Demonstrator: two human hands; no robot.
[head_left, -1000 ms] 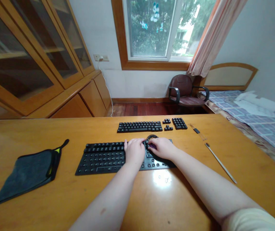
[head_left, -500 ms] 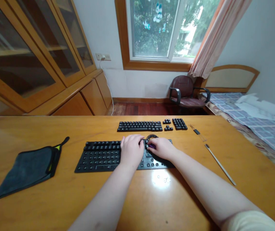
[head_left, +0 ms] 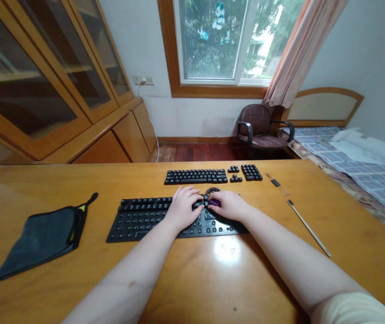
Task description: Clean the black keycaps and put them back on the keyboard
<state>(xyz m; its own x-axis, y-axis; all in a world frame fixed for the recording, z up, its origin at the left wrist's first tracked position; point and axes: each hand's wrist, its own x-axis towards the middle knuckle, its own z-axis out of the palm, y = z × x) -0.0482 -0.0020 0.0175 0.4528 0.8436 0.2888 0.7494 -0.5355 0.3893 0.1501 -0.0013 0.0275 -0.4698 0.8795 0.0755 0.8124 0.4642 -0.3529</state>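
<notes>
- View from a head-worn camera: a person's two bare hands work over a black keyboard (head_left: 152,220) that lies flat across the middle of a glossy wooden desk (head_left: 192,288)
- The keyboard has caps along its back rows at the left, while its front rows show exposed switches, laid out like small square studs
- The left hand (head_left: 183,207) rests over the keyboard's middle, fingers spread, thumb and forefinger parted and pointing right; I cannot tell whether they pinch a key
- The right hand (head_left: 229,205) is over the keyboard's right part, just beside the left, its fingers curled closed around a small purple object (head_left: 214,203), mostly hidden in the grip
- A coiled black cable (head_left: 212,191) shows behind the keyboard, close to the hands
- Beyond it, loose black keycaps lie in neat groups: a long block of rows (head_left: 195,177), two small clusters, one at the back (head_left: 233,169) and one in front of it (head_left: 236,178), and a number-pad block (head_left: 252,173)
- Right of these lies a wire tool (head_left: 275,182) with a dark middle, and nearer, a slim pale brush (head_left: 309,228) set at a slant
- At the left, well apart from the hands, lies a folded dark grey cloth (head_left: 44,234) with a black loop
- Across the room: a maroon armchair (head_left: 261,128) below a window (head_left: 212,45), and a bed (head_left: 347,148) with a checked cover
</notes>
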